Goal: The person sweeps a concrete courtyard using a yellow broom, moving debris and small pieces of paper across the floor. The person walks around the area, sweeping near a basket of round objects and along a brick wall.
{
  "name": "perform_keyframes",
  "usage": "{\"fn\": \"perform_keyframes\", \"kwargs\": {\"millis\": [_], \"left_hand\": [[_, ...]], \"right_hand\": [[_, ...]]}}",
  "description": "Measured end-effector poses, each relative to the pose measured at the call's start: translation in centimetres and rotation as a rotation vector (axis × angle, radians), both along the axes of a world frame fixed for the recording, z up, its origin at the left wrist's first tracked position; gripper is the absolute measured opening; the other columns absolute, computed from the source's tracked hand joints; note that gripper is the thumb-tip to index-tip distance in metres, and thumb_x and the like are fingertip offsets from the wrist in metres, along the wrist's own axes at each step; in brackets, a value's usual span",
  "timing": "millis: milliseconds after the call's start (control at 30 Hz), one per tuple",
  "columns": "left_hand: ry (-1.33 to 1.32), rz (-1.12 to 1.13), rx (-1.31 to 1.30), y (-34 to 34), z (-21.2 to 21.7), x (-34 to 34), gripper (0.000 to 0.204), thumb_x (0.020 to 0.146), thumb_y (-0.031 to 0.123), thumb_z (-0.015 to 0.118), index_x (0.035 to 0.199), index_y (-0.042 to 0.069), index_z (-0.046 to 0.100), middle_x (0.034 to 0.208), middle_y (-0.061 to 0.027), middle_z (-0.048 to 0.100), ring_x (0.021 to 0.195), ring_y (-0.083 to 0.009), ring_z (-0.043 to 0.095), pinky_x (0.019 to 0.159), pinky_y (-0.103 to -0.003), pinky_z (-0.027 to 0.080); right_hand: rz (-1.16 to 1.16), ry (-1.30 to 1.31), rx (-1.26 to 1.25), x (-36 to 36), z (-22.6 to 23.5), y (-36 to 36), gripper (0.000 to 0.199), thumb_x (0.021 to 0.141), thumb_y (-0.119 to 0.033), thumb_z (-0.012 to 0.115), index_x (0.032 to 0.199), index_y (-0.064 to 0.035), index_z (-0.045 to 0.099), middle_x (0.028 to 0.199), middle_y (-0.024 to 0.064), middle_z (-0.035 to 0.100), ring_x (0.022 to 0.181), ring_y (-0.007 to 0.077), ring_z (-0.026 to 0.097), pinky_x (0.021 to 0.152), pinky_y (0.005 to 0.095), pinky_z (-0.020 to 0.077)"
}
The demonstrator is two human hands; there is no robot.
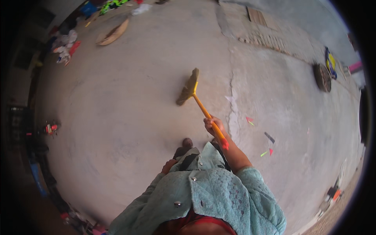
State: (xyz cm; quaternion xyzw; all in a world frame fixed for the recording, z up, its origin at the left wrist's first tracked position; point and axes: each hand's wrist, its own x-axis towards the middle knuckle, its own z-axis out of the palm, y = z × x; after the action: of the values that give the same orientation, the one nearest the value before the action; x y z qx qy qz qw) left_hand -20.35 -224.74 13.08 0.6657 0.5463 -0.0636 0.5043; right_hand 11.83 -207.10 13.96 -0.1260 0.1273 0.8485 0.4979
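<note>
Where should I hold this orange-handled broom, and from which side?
Probably the slim orange handle, just short of its red end, from your right: it slants back toward your right side, away from the wide bristle head. Your right hand grips it there.

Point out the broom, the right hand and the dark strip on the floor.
Broom (201, 105), head view: on its orange-yellow handle.
Right hand (217, 123), head view: middle, just right of the handle.
Dark strip (269, 137), head view: its middle.
</note>
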Motion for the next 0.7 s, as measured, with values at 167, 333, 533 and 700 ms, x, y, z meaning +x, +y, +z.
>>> {"fn": "perform_keyframes", "kwargs": {"millis": [167, 333, 533, 700], "left_hand": [[0.171, -0.135, -0.037, 1.6, 0.8, 2.4, 0.029, 0.076, 0.032, 0.046, 0.101, 0.018, 0.053, 0.096, -0.0122, 0.051, 0.090, -0.0326, 0.050, 0.075, -0.043, 0.043], [0.257, -0.223, -0.074, 3.3, 0.5, 4.3, 0.026, 0.076, 0.029, 0.046, 0.098, 0.018, 0.055, 0.091, -0.0134, 0.052, 0.083, -0.0330, 0.054, 0.070, -0.043, 0.045], [0.233, -0.240, -0.029, 5.5, 3.4, 5.7, 0.022, 0.076, 0.024, 0.046, 0.095, 0.017, 0.055, 0.086, -0.0121, 0.052, 0.078, -0.0315, 0.053, 0.066, -0.044, 0.044], [-0.019, -0.084, 0.126, 2.6, -2.2, 3.0, 0.025, 0.075, 0.025, 0.048, 0.097, 0.016, 0.054, 0.085, -0.0114, 0.052, 0.082, -0.0301, 0.052, 0.070, -0.042, 0.042]], "right_hand": [[-0.090, 0.105, -0.158, 5.9, -0.4, -3.0, 0.021, 0.066, -0.001, 0.043, 0.086, 0.0039, 0.036, 0.066, 0.0072, 0.041, 0.045, 0.0115, 0.037, 0.043, 0.0206, 0.0364], [-0.312, -0.027, -0.329, 15.5, 0.1, -10.8, 0.018, 0.066, -0.001, 0.044, 0.082, 0.0071, 0.039, 0.060, 0.0050, 0.040, 0.046, 0.0107, 0.039, 0.042, 0.0212, 0.0359], [-0.478, -0.103, -0.395, 22.6, 4.6, -15.7, 0.018, 0.063, 0.001, 0.041, 0.081, 0.0062, 0.036, 0.063, 0.0056, 0.039, 0.046, 0.0100, 0.039, 0.042, 0.0210, 0.0367], [-0.483, -0.341, -0.366, 19.6, 8.2, -15.6, 0.015, 0.069, 0.000, 0.043, 0.083, 0.0017, 0.037, 0.065, 0.0053, 0.040, 0.048, 0.0097, 0.039, 0.042, 0.0217, 0.0354]]}}
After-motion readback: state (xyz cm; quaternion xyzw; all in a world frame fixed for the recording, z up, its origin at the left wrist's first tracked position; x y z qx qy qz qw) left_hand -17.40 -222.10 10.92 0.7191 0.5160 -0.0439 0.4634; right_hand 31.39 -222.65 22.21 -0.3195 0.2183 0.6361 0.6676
